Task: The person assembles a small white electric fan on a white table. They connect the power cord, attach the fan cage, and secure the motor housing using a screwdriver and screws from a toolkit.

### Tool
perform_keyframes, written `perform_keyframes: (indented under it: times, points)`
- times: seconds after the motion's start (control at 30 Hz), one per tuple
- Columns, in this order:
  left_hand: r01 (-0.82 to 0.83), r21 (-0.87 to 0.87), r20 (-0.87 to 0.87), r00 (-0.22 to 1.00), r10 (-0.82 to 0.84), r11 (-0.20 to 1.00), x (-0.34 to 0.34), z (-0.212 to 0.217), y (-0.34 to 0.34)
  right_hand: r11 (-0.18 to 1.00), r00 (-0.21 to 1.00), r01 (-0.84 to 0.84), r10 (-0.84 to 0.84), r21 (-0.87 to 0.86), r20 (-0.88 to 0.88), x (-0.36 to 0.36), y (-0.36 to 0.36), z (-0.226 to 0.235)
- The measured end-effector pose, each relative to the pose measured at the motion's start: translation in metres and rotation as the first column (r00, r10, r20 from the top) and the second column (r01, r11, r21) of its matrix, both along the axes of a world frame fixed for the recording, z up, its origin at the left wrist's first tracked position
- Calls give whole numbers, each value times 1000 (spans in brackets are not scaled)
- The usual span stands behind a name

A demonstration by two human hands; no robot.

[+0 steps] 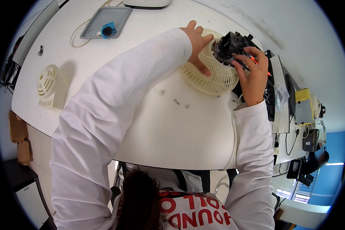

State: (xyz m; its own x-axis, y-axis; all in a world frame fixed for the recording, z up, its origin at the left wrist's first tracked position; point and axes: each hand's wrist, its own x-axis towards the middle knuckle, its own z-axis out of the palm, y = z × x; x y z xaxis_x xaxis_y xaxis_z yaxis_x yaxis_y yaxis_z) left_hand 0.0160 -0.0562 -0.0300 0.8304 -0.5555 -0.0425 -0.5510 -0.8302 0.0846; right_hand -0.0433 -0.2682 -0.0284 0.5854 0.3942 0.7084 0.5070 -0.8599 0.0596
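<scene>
A round cream slotted grille, like a fan cover, lies toward the far right of the white table. My left hand rests on its left side with the fingers spread. Over the grille's middle sits a black motor-like assembly with metal showing beneath. My right hand is bent around its near right side, thumb and fingertips closed on it; exactly which part they pinch is hidden. Small screws and clear washer-like pieces lie in front of the grille.
A cream vented housing stands at the left. A grey tray holds a blue and black part. Dark tool cases and orange-handled tools crowd the right edge. A pale cable runs down the table's right side.
</scene>
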Motion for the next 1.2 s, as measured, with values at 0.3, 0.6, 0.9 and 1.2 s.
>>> perform_keyframes:
  times: [0.3, 0.6, 0.9, 1.2]
  points:
    - [5, 1, 3, 1000, -5, 1000, 1, -1, 0, 983, 988, -151, 154, 108, -15, -7, 5, 5]
    - [-4, 18, -1, 1000, 4, 1000, 1, 1, 3, 816, 798, -79, 396, 572, -455, -45, 28, 73]
    - [-7, 4, -8, 1000, 7, 1000, 2, 1, 0, 993, 947, 67, -33, 95, -321, -14, 15, 18]
    - [7, -29, -13, 1000, -8, 1000, 3, -3, 2, 994, 983, 35, -16, 102, -184, -3, 8, 8]
